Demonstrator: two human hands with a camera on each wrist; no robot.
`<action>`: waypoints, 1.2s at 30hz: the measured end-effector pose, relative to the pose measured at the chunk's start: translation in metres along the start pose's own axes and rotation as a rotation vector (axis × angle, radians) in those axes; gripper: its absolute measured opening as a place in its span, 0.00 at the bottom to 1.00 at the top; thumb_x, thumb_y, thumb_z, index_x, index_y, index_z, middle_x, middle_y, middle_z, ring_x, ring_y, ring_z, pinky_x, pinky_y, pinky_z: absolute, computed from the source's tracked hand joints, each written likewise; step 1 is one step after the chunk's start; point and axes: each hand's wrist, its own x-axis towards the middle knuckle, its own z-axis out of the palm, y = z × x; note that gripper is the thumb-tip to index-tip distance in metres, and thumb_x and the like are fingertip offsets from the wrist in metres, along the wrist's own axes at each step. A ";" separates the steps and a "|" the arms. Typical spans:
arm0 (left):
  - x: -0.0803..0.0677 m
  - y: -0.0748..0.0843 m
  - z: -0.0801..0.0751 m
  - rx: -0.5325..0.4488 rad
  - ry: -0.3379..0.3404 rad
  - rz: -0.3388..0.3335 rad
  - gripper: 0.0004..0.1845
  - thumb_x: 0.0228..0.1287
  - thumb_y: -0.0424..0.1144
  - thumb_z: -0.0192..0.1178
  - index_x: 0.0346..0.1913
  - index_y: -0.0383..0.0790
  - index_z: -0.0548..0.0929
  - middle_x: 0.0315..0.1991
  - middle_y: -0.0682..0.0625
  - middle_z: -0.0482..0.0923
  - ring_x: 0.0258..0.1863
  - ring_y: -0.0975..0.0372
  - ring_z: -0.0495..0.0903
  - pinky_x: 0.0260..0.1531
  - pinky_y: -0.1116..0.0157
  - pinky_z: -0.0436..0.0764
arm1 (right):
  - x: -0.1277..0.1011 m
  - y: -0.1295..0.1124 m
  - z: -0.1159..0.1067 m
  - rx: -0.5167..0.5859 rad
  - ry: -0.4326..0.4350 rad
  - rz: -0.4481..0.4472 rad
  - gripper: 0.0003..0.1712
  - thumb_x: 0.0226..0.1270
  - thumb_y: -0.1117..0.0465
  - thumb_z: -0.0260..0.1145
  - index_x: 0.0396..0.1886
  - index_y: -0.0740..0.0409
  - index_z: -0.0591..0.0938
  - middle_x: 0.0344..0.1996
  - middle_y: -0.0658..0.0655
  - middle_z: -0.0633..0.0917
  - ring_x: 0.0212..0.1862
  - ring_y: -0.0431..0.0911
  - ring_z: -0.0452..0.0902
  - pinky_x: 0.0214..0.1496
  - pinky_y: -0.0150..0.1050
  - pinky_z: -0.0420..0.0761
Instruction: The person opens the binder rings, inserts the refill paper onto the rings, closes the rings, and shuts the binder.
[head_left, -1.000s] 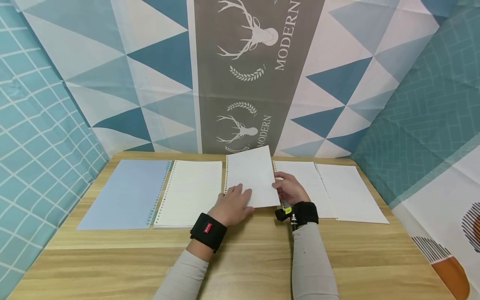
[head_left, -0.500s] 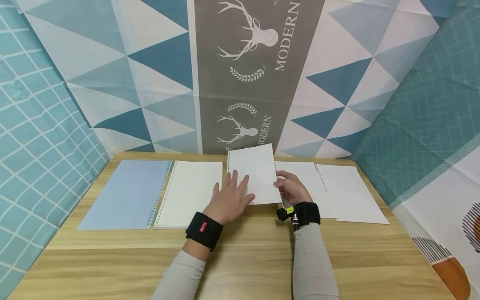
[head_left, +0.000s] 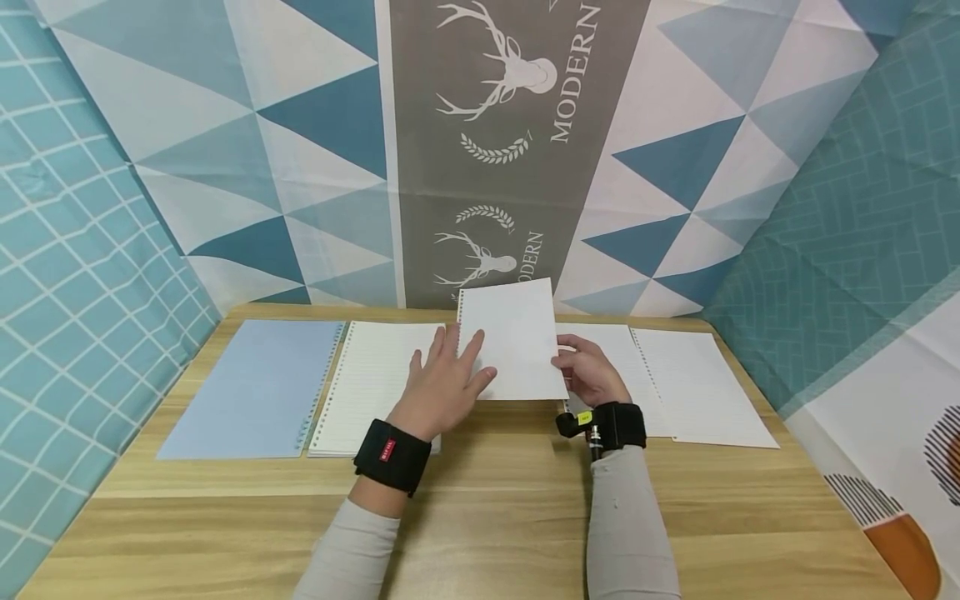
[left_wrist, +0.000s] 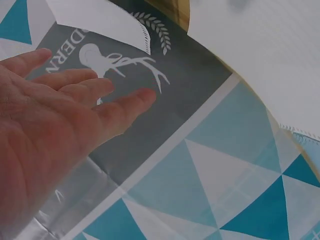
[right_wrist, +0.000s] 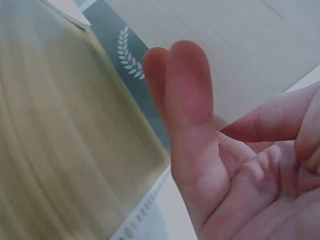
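A white hole-punched sheet [head_left: 517,333] is raised above the back middle of the table, its row of holes along the left edge. My right hand [head_left: 591,372] pinches its right edge between thumb and fingers. In the right wrist view the sheet's pale face [right_wrist: 240,55] is seen behind the fingers [right_wrist: 189,85]. My left hand [head_left: 441,385] is spread, with fingertips near the sheet's lower left; contact is unclear in the head view. The left wrist view shows that hand [left_wrist: 60,110] with fingers extended and gripping nothing.
Left on the wooden table [head_left: 487,517] lie a blue spiral notebook cover [head_left: 251,387] and a ruled page stack [head_left: 375,392]. Two white hole-punched page stacks, the inner [head_left: 630,375] and the outer [head_left: 708,383], lie right. A patterned cloth [head_left: 480,183] stands behind the table.
The white sheet has risen and shifted slightly right in my right hand. My left hand has slid left, off the sheet's middle, with its fingers spreading.
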 end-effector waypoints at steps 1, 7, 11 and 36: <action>0.000 0.000 -0.002 -0.003 0.006 0.001 0.36 0.78 0.63 0.42 0.81 0.50 0.58 0.82 0.35 0.47 0.83 0.42 0.44 0.72 0.30 0.55 | -0.001 -0.002 0.000 0.005 0.001 -0.008 0.28 0.77 0.70 0.53 0.73 0.60 0.64 0.39 0.49 0.83 0.35 0.40 0.82 0.37 0.34 0.82; -0.004 0.002 -0.016 -0.031 0.051 0.012 0.36 0.79 0.61 0.42 0.81 0.48 0.58 0.82 0.36 0.48 0.82 0.42 0.46 0.72 0.30 0.54 | -0.009 -0.015 0.001 -0.004 0.017 -0.052 0.29 0.77 0.70 0.53 0.75 0.61 0.63 0.40 0.49 0.84 0.36 0.40 0.81 0.38 0.32 0.83; -0.006 0.002 -0.022 -0.034 0.083 0.030 0.36 0.79 0.62 0.41 0.81 0.47 0.58 0.82 0.35 0.48 0.82 0.41 0.47 0.72 0.29 0.54 | -0.013 -0.021 0.002 -0.006 0.015 -0.082 0.28 0.77 0.70 0.52 0.75 0.62 0.63 0.41 0.48 0.86 0.36 0.39 0.84 0.40 0.32 0.85; -0.012 -0.008 -0.036 -0.084 0.099 -0.011 0.36 0.79 0.62 0.41 0.81 0.47 0.57 0.82 0.35 0.45 0.83 0.42 0.43 0.72 0.28 0.49 | -0.016 -0.027 0.012 0.012 0.002 -0.095 0.27 0.77 0.71 0.52 0.73 0.63 0.64 0.41 0.49 0.86 0.36 0.40 0.85 0.39 0.32 0.85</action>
